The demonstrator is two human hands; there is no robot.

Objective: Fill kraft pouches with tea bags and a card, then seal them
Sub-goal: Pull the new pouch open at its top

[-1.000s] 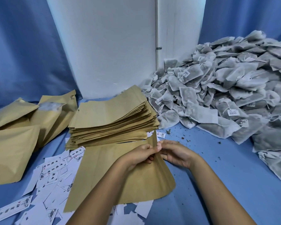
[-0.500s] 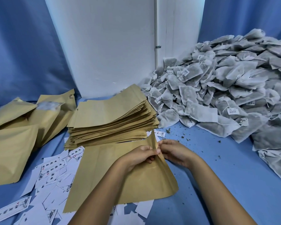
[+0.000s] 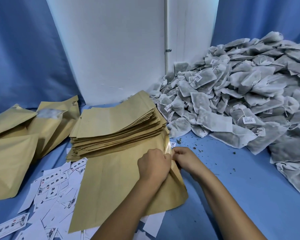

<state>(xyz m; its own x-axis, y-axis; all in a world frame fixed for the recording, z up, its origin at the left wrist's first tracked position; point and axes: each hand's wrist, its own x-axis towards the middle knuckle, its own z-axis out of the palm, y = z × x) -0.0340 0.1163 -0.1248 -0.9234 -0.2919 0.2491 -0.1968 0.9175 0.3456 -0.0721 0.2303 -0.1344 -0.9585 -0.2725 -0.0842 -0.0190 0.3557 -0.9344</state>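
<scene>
On a blue cloth-covered surface [image 3: 232, 179], a person's two bare forearms reach in from the lower edge toward a flat kraft pouch [image 3: 114, 184] lying in front of them. Both hands meet at the pouch's far right corner, at its mouth. The left hand [image 3: 153, 164] has its fingers curled over the upper layer of the opening, pinching it. The right hand [image 3: 184, 159], touching the left at the fingertips, pinches the other layer, and a glossy lining shows where the two layers part just above the hands. The rest of the pouch lies flat, its near end resting on a scatter of white printed cards [image 3: 50, 184] spread over the surface toward the lower left.

Just behind the held pouch sits a thick stack of flat empty kraft pouches [image 3: 118, 123], its near edge touching or almost touching the pouch being opened. To the far left, several bulging filled pouches [image 3: 12, 163] lean against each other; one of them [image 3: 48, 123] is open at the top, with something pale visible inside.

To the right, a large heap of grey-white tea bags [image 3: 241, 94] with strings and small paper tags rises against the back. Dark crumbs of loose tea [image 3: 194, 147] dot the blue surface between the heap and the right hand. A white wall panel [image 3: 111, 49] stands behind, with blue curtain [image 3: 21, 49] on either side.
</scene>
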